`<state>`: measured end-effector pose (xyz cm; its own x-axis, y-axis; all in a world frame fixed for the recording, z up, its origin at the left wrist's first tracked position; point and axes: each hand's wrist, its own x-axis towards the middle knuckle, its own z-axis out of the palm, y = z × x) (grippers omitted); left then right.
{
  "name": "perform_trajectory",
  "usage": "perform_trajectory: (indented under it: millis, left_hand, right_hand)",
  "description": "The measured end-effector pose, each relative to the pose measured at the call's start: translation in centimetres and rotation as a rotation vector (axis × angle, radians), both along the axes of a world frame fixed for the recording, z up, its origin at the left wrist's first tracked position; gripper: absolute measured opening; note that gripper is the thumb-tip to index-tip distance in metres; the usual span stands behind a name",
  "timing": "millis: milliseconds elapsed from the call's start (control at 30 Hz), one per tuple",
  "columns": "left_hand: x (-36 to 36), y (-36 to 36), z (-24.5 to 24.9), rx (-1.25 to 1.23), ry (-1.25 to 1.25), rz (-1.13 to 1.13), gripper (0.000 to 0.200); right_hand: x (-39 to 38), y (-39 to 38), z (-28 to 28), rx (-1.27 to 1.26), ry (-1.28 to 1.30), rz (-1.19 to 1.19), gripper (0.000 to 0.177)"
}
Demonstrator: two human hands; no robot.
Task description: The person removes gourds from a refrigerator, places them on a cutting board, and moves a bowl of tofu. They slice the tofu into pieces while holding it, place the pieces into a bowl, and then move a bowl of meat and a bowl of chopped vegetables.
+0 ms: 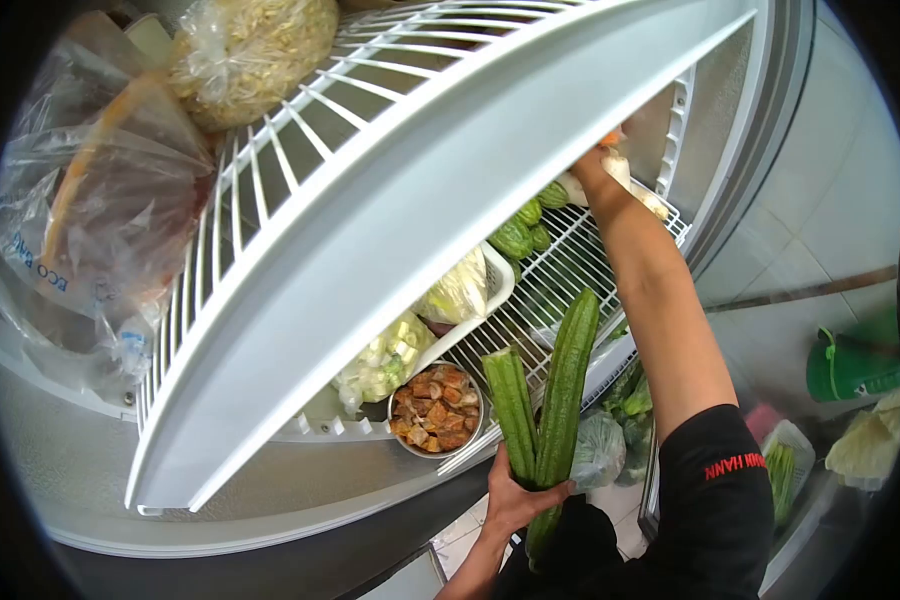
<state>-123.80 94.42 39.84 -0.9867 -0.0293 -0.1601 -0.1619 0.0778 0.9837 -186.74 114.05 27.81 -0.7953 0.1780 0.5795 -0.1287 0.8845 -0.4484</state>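
Note:
My left hand (522,502) is closed around two long green ridged luffa gourds held upright side by side. The shorter luffa gourd (511,405) has a blunt, pale top; the longer luffa gourd (571,385) reaches higher and also hangs below my fingers. My right arm stretches into the fridge, and my right hand (596,162) is by the white radishes (618,172) and something orange (611,138) on the lower wire shelf. The upper shelf's edge hides most of its fingers, so its grip does not show. Green bumpy gourds (515,237) lie left of it.
The upper wire shelf's wide white front edge (390,240) slants across the view, with bagged food (255,60) on it. Below are a white basket (499,275) of bagged vegetables and a bowl of brown chunks (436,408). A green bucket (855,365) stands at right.

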Motion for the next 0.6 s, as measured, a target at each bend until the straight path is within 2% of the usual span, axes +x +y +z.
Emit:
perform_trajectory:
  millis: [167,233,267,300,367,500,567,600]
  left_hand:
    - [0.0,0.1,-0.6,-0.041,-0.02,-0.02,0.073]
    - [0.1,0.2,-1.1,0.021,-0.02,-0.026,0.072]
    - [0.1,0.3,-1.3,0.077,-0.016,-0.029,0.072]
    - [0.1,0.3,-1.6,0.085,-0.016,-0.039,0.072]
    - [0.3,0.3,-1.9,0.127,-0.051,-0.049,0.072]
    - [1.1,0.1,-1.4,0.324,-0.117,-0.091,0.073]
    - [1.6,0.2,-1.3,0.342,-0.13,-0.096,0.074]
    - [1.9,0.4,-0.8,0.386,-0.102,-0.075,0.069]
  right_hand:
    - [9.0,-0.9,7.5,0.183,-0.137,0.023,0.059]
    - [5.6,-1.3,5.0,0.356,0.049,-0.021,0.05]
    - [12.9,-1.9,11.5,0.284,-0.133,0.036,0.042]
    - [16.2,-2.5,14.9,0.201,-0.371,0.093,0.038]
    - [20.2,-2.4,18.4,0.132,-0.516,0.043,0.037]
    - [22.9,0.5,19.5,0.196,-0.518,0.143,0.039]
    - [28.7,1.5,20.5,-0.107,-0.335,0.119,0.045]
    - [30.8,1.8,20.3,-0.202,-0.406,0.081,0.048]
